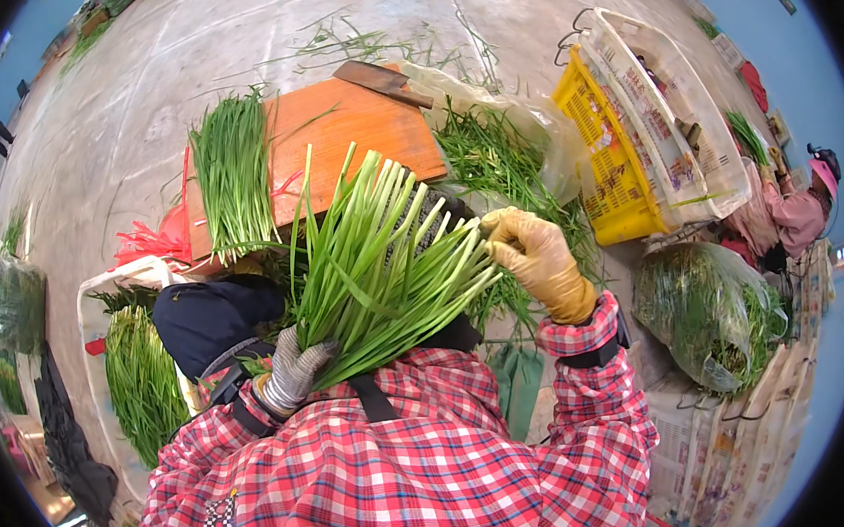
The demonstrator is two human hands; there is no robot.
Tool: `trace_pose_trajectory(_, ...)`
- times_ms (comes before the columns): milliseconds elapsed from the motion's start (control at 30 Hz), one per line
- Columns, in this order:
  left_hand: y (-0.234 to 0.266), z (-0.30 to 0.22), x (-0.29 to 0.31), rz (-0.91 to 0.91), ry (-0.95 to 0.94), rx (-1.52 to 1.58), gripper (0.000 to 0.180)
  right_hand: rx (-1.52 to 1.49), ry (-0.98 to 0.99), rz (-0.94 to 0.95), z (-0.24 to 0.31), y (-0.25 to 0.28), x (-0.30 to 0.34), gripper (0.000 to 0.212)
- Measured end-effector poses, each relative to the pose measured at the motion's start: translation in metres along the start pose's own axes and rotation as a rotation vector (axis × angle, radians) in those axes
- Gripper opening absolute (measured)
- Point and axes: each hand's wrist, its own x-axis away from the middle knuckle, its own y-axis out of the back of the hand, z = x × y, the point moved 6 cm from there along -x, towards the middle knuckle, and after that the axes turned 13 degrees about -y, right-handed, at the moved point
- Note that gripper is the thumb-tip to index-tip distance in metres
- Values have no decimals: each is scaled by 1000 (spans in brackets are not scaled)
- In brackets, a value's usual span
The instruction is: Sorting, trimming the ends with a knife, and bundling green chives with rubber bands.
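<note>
A thick, fanned bunch of garlic chives (382, 271) lies across my lap, with its pale stem ends up and to the right. My left hand (295, 370), in a grey knit glove, is wrapped round the leafy lower end. In a yellow rubber glove, my right hand (538, 257) pinches at the outermost stem ends on the right. Beyond the bunch is an orange board (353, 131). A neat bundle of chives (236, 167) rests on its left side, and a broad-bladed cleaver (384, 82) lies at its far edge.
Loose chives (498, 161) spill from a clear plastic bag right of the board. Yellow and white crates (611, 145) stand beyond. At left, a white crate (94, 338) holds more chives, near red plastic ties (154, 242). A bagged heap (708, 303) and a seated person (793, 211) are at right.
</note>
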Motion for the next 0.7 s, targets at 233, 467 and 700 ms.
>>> trace_pose_trajectory(233,-6,-7,0,96,-15,-94,27,34,85,-72,8,-8,-7,37)
trace_pose_trajectory(467,0,0,-1,105,-24,-100,29,282,31,200,23,-18,-28,16)
trace_pose_trajectory(700,-2,3,-9,4,206,245,31,230,14,165,26,-17,-43,19)
